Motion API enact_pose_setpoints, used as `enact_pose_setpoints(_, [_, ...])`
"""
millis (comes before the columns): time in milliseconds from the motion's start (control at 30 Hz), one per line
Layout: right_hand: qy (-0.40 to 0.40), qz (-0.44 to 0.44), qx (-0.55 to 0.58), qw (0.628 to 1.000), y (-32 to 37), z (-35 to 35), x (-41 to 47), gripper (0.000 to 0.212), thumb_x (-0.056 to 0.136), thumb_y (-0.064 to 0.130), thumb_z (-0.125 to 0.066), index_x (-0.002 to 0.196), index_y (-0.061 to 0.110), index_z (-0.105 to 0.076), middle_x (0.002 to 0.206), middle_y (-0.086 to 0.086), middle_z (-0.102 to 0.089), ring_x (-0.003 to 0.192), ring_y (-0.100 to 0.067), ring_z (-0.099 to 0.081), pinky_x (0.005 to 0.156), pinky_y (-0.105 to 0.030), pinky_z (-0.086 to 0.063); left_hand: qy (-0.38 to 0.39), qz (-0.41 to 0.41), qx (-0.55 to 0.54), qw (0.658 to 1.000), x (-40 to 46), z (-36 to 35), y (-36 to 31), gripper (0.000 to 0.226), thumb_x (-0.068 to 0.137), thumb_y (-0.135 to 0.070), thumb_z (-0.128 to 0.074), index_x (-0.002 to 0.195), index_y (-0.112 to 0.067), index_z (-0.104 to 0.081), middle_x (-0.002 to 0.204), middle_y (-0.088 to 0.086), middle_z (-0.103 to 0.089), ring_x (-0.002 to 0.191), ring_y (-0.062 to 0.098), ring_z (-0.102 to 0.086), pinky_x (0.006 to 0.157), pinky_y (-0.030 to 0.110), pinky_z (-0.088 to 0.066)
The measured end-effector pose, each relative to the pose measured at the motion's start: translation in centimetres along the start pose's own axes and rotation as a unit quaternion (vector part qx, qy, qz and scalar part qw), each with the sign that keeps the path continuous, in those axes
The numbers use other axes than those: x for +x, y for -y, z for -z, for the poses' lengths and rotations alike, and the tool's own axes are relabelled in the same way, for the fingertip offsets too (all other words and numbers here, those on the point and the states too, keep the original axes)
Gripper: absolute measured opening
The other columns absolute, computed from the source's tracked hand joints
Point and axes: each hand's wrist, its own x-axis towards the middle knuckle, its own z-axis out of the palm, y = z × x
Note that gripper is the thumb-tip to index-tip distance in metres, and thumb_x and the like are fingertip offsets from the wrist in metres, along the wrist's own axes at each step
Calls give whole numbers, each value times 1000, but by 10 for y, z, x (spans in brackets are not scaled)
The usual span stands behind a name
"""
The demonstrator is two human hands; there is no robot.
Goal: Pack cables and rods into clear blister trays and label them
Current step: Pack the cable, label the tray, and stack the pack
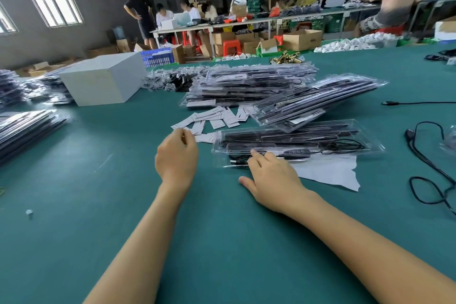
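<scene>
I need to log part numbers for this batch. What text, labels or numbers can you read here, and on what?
Nothing is readable.
Paper labels scattered on the table: print too blurred.
Inline controller in the nearest blister tray: marks too small to read.
Blue crate: pattern only, no legible text.
Cardboard boxes: markings blurred.

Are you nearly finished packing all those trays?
Not yet. Lots look done: filled trays are stacked behind. One tray with rods and a cable inside is in hand; the right hand presses its near edge while the left hand reaches toward the white labels. Loose cables at right still wait.
</scene>
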Motion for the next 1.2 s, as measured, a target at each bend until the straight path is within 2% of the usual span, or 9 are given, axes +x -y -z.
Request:
enact_pose_setpoints(67, [-3,4,0,1000,-1,1,0,61,99,54,-26,142,12,-34,157,-7,-22,137,-25,-28,106,-39,-33,61,5,61,996,22,-10,20,29,98,-22,-40,112,-16,-65,108,10,-64,101,34,-54,78,36,-41])
enact_pose_setpoints(167, [-18,13,3,1000,-2,2,0,58,99,52,-28,138,11,-39,155,-8,-29,134,-25,-31,105,-36,-34,176,-52,182,966,45,-27,43,43,97,-14,-39,138,-24,-50,143,3,-47,124,35,-39,98,40,-35])
enact_pose_setpoints(400, [-34,26,14,999,-7,2,0,55,99,49,-30,136,9,-41,152,-9,-34,131,-24,-35,102,-35,-36,353,-50,244,902,74,-52,60,46,101,-46,-25,147,-47,-23,161,-5,-8,148,20,2,113,57,-7])
enact_pose_setpoints(467, [-35,27,16,999,-7,2,0,55,99,49,-31,135,9,-42,151,-9,-35,130,-24,-35,102,-35,-37,389,-51,255,884,78,-55,59,47,100,-52,-20,147,-47,-21,161,-5,-8,148,18,4,112,61,-4])
enact_pose_setpoints(600, [-39,27,18,999,-7,0,1,54,99,48,-33,135,8,-42,151,-9,-36,129,-24,-36,101,-36,-37,331,-109,276,896,78,-52,59,43,101,-46,-30,141,-34,-41,150,0,-38,142,20,-25,110,54,-16])
enact_pose_setpoints(700, [-40,28,18,999,-6,0,1,54,98,48,-33,135,8,-42,150,-9,-38,129,-24,-36,101,-36,-37,248,-157,285,912,75,-48,53,33,100,-35,-40,114,-16,-62,122,8,-57,113,28,-53,96,39,-33])
enact_pose_setpoints(867, [-41,26,18,999,-7,-1,0,53,99,47,-33,134,9,-43,150,-9,-37,129,-24,-36,101,-36,-38,206,-196,338,897,64,-40,40,11,93,-1,-41,86,-6,-46,101,18,-57,84,37,-57,65,35,-36])
enact_pose_setpoints(1067, [-48,29,11,998,-6,-1,0,51,98,48,-34,129,9,-46,149,-9,-39,126,-24,-39,99,-36,-40,9,-40,79,996,63,-7,8,25,100,-13,-36,107,7,-50,105,27,-57,93,41,-56,71,39,-37])
enact_pose_setpoints(1200, [-48,27,9,998,-6,-1,1,53,98,48,-33,132,8,-44,148,-9,-40,126,-25,-39,98,-36,-40,32,137,-148,979,53,19,13,24,90,0,-36,108,-10,-48,97,17,-57,76,30,-57,62,34,-41])
